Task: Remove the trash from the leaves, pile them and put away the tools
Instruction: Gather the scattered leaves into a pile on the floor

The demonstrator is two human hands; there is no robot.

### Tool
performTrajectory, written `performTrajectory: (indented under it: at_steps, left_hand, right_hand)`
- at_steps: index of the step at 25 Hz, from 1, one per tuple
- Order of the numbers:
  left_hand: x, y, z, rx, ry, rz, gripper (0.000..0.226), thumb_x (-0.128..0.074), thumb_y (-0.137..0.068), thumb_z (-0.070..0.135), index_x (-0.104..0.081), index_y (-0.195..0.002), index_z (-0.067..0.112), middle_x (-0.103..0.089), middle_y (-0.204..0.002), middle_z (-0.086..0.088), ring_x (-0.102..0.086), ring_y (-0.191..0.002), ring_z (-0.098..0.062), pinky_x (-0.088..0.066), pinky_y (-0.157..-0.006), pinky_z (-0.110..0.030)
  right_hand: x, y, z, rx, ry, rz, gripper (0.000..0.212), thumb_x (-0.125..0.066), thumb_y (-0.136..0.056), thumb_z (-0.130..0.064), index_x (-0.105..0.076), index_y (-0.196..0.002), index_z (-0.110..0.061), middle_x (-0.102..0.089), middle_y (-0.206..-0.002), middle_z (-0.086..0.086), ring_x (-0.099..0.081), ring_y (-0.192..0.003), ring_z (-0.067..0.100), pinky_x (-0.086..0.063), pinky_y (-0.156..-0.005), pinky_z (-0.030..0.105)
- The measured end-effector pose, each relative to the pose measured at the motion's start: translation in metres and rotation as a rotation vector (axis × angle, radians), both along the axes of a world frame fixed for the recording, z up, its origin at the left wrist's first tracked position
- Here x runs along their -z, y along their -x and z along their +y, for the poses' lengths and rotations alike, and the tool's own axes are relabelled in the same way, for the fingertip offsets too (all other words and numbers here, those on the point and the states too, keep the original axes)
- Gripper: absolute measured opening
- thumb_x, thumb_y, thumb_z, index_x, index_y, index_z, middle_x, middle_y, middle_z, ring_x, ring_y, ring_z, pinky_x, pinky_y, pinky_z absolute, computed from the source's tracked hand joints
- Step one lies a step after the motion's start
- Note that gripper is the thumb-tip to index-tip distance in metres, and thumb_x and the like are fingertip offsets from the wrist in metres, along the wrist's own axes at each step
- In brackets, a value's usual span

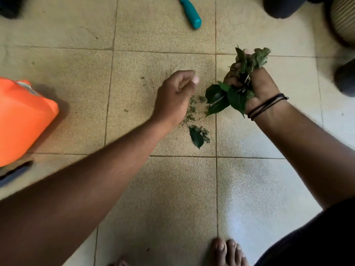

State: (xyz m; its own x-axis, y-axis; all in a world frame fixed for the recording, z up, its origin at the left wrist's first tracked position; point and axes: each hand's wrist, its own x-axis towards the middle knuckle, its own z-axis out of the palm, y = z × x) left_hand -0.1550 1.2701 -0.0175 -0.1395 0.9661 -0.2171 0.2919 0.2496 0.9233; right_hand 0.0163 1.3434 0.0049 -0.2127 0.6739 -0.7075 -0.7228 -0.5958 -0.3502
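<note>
right hand [255,87]: fingers gripping leaves [232,95] | left hand [172,96]: fingers loosely curled, holding nothing | leaf scraps [197,135]: floor [163,189]

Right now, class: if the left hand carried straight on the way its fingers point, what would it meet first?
Probably the bunch of leaves gripped in the right hand. The left hand, with loosely curled fingers, points toward it across a short gap; relative height is unclear.
</note>
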Motion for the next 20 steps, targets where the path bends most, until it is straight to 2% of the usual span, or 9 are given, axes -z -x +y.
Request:
performTrajectory:
  at_steps: [1, 3, 6, 9, 11, 14, 16, 18, 20]
  left_hand:
    - [-0.005, -0.014, -0.001, -0.106, 0.128, -0.306, 0.045, -0.045, -0.106, 0.04, -0.061, -0.132, 0.007, -0.068, -0.124, -0.012, -0.066, -0.114, -0.023, -0.051, -0.102, -0.04]
    - [-0.008, -0.035, -0.008, -0.267, 0.418, -0.845, 0.07, -0.032, -0.103, 0.061, -0.061, -0.13, 0.003, -0.07, -0.12, -0.021, -0.068, -0.112, -0.033, -0.049, -0.103, -0.047]
    - [-0.016, -0.058, -0.02, -0.372, 0.545, -1.243, 0.089, -0.028, -0.096, 0.074, -0.055, -0.139, 0.001, -0.063, -0.131, -0.027, -0.061, -0.123, -0.04, -0.046, -0.106, -0.051]
    - [-0.031, -0.065, -0.008, -0.494, 0.456, -1.303, 0.081, -0.036, -0.097, 0.069, -0.058, -0.137, 0.002, -0.062, -0.134, -0.024, -0.061, -0.125, -0.039, -0.05, -0.102, -0.048]
    - [-0.044, -0.061, 0.004, -0.494, 0.406, -1.273, 0.073, -0.04, -0.099, 0.063, -0.062, -0.132, 0.002, -0.065, -0.131, -0.022, -0.063, -0.121, -0.038, -0.05, -0.102, -0.046]
    - [-0.054, -0.061, 0.011, -0.456, 0.376, -1.207, 0.057, -0.042, -0.101, 0.055, -0.069, -0.105, 0.005, -0.072, -0.103, -0.015, -0.069, -0.097, -0.03, -0.052, -0.091, -0.037]
    - [-0.057, -0.066, 0.01, -0.432, 0.364, -1.152, 0.045, -0.051, -0.101, 0.049, -0.067, -0.093, 0.008, -0.069, -0.09, -0.012, -0.069, -0.092, -0.027, -0.055, -0.091, -0.038]
    - [-0.053, -0.069, 0.01, -0.419, 0.353, -1.071, 0.033, -0.065, -0.094, 0.046, -0.068, -0.091, 0.013, -0.07, -0.096, -0.012, -0.07, -0.103, -0.027, -0.054, -0.101, -0.043]
    - [-0.046, -0.071, 0.011, -0.393, 0.338, -1.049, 0.036, -0.075, -0.085, 0.048, -0.071, -0.095, 0.014, -0.071, -0.115, -0.015, -0.069, -0.114, -0.027, -0.049, -0.107, -0.05]
  right_hand:
    - [-0.007, 0.003, -0.001, 0.025, 0.007, 0.056, 0.034, -0.058, -0.1, -0.029, -0.055, -0.07, -0.012, -0.049, -0.054, -0.002, -0.037, -0.041, 0.006, -0.029, -0.037, 0.014]
    - [-0.017, 0.009, -0.002, 0.054, -0.031, 0.098, 0.037, -0.055, -0.102, -0.028, -0.054, -0.068, -0.011, -0.047, -0.05, -0.001, -0.036, -0.036, 0.006, -0.029, -0.034, 0.015]
    - [-0.018, 0.017, 0.0, 0.071, -0.145, -0.152, 0.035, -0.056, -0.102, -0.027, -0.055, -0.071, -0.011, -0.051, -0.054, 0.001, -0.042, -0.039, 0.011, -0.036, -0.036, 0.021]
    - [-0.009, 0.024, -0.015, 0.061, -0.397, -0.691, 0.028, -0.063, -0.098, -0.023, -0.059, -0.072, -0.014, -0.056, -0.061, -0.002, -0.05, -0.056, 0.014, -0.043, -0.055, 0.028]
    - [-0.001, 0.027, -0.031, 0.044, -0.63, -0.94, 0.027, -0.064, -0.097, -0.022, -0.057, -0.071, -0.018, -0.059, -0.065, -0.003, -0.055, -0.064, 0.014, -0.047, -0.061, 0.028]
    - [0.002, 0.031, -0.046, -0.03, -0.841, -1.128, 0.021, -0.062, -0.097, -0.022, -0.055, -0.077, -0.02, -0.067, -0.075, 0.005, -0.065, -0.072, 0.02, -0.054, -0.066, 0.032]
    - [0.0, 0.033, -0.05, -0.069, -0.885, -1.179, 0.018, -0.061, -0.097, -0.019, -0.056, -0.08, -0.016, -0.063, -0.072, -0.004, -0.062, -0.07, 0.012, -0.051, -0.065, 0.03]
    - [-0.003, 0.035, -0.054, -0.098, -0.909, -1.255, 0.018, -0.058, -0.098, -0.018, -0.055, -0.081, -0.014, -0.055, -0.069, -0.011, -0.054, -0.068, 0.01, -0.047, -0.066, 0.034]
    - [-0.004, 0.035, -0.056, -0.115, -0.917, -1.341, 0.022, -0.051, -0.1, -0.022, -0.051, -0.079, -0.016, -0.05, -0.072, -0.009, -0.051, -0.073, 0.018, -0.046, -0.074, 0.044]
